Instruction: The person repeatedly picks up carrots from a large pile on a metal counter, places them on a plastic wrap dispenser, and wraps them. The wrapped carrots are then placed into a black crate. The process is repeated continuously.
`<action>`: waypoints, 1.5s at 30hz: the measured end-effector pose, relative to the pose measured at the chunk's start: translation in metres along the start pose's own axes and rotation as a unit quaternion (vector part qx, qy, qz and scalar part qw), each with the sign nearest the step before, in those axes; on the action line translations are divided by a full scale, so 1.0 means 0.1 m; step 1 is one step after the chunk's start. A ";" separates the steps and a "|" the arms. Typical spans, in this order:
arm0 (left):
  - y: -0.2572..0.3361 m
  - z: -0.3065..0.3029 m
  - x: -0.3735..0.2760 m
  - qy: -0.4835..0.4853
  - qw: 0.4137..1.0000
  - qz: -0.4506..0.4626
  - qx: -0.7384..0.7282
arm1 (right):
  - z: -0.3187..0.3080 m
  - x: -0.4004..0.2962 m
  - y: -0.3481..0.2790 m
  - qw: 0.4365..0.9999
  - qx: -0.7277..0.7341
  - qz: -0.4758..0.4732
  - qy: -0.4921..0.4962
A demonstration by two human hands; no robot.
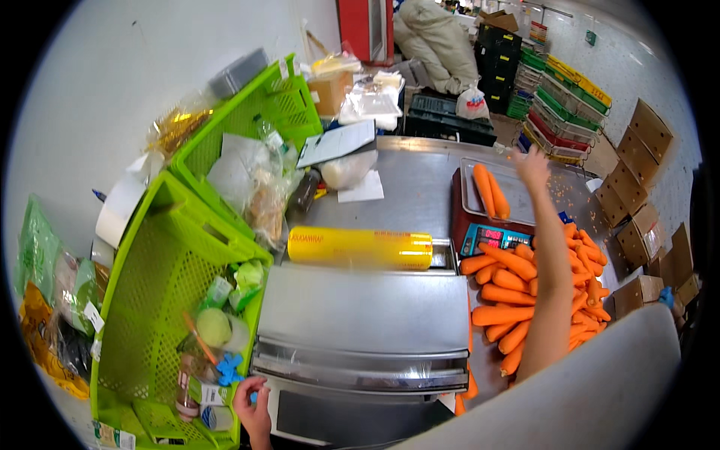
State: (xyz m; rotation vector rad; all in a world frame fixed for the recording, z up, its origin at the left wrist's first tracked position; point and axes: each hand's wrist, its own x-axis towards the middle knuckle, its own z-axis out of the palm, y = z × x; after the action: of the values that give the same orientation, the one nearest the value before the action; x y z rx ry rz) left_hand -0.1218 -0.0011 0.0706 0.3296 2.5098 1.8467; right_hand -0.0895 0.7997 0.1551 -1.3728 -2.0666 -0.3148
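Note:
My right hand (531, 164) reaches over the far right edge of a digital scale's metal tray (469, 194); whether it holds anything cannot be told. Two carrots (490, 191) lie side by side on that tray. The forearm crosses a large pile of carrots (509, 295) in front of the scale. My left hand (253, 406), fingers curled, is at the lower left corner of a film wrapping machine (365, 309), beside the rim of a green crate; its grip is unclear. A yellow roll of cling film (360, 247) lies across the back of the machine.
Green plastic crates (152, 304) on the left hold a cabbage, bottles and bags. A clipboard (337, 145) and a dark bottle (305, 191) are behind the film roll. Stacked crates (568, 118) and cardboard boxes (633, 191) stand beyond the steel table (416, 169). A pale blurred surface (590, 377) covers the lower right.

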 end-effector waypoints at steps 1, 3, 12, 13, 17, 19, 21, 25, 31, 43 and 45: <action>0.11 0.10 -0.04 0.023 0.998 0.039 -0.046 | -0.27 0.12 -0.15 0.999 0.006 -0.030 0.010; 0.10 0.18 -0.02 0.006 0.998 0.048 -0.035 | -0.57 0.42 -0.02 0.991 0.082 -0.078 0.073; -0.02 -0.02 -0.12 -0.024 0.993 0.004 0.119 | 0.51 -0.76 -0.33 0.934 -0.012 -0.013 -0.356; -0.18 -0.13 -0.18 -0.045 0.987 -0.052 0.148 | 0.54 -0.90 -0.31 0.927 0.007 0.005 -0.374; -0.02 -0.08 0.00 0.031 0.994 0.080 0.075 | 0.31 -1.17 -0.24 0.946 0.176 -0.001 -0.273; 0.13 -0.01 0.12 0.010 0.997 0.045 0.058 | 0.08 -1.57 -0.39 0.942 0.254 -0.116 -0.184; 0.31 0.25 0.47 -0.073 0.987 0.092 0.106 | -0.55 -2.06 -0.53 0.895 0.335 -0.246 -0.162; 0.33 0.99 1.16 -0.102 0.967 0.217 0.083 | -1.45 -3.11 -1.20 0.760 0.421 -0.392 -0.303; -0.09 1.04 1.52 -0.350 0.896 0.235 0.141 | -1.78 -3.73 -1.36 0.684 0.467 -0.449 -0.334; -0.56 0.08 0.92 -0.291 0.935 0.184 0.081 | -2.22 -4.45 -0.08 0.762 0.500 -0.213 -0.352; -0.37 -0.02 0.76 -0.338 0.882 -0.190 -0.269 | -2.41 -4.49 -0.09 0.711 0.609 -0.105 -0.335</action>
State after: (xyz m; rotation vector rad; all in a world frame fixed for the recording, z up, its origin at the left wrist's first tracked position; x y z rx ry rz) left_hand -0.2023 -0.0002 0.0455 0.3478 1.4239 1.7561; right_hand 0.1072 0.3382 0.0649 -0.3682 -2.1347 1.4436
